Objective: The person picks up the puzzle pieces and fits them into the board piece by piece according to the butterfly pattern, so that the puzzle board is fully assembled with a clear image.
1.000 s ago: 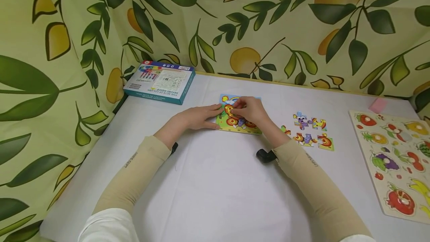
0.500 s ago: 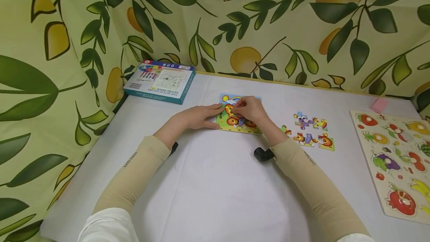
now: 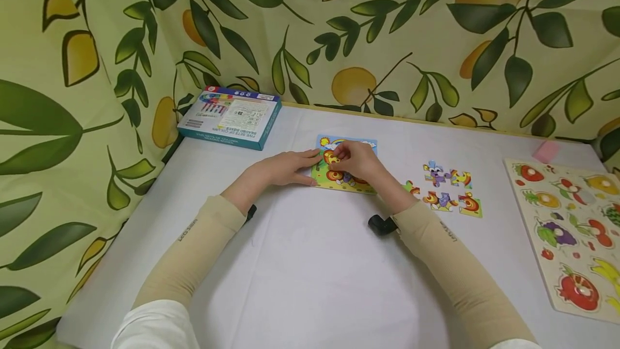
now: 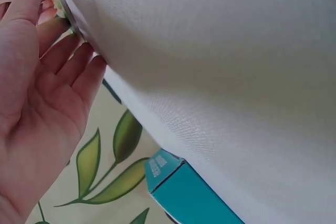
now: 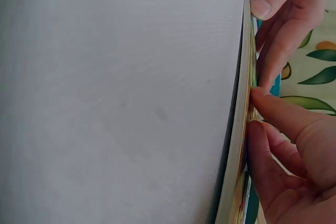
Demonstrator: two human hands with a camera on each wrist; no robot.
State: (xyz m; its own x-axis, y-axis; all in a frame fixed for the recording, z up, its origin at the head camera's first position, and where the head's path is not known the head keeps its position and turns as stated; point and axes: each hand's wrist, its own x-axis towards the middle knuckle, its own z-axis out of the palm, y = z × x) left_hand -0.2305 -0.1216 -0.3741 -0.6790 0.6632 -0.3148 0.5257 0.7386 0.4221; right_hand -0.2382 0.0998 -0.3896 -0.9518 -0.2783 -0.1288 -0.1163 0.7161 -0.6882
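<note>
Right hand [image 3: 357,160] on puzzle [image 3: 335,176], grip unclear

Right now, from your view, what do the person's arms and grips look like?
The left grip and right grip are bare, ungloved hands. Snug beige arm sleeves cover the forearms, with dark lettering on each, reading like "Lets Slim" on the left. White sleeves show above them. A black fitting juts out near each wrist.

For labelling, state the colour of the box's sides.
Teal; the box's sides show best in the left wrist view.
</note>
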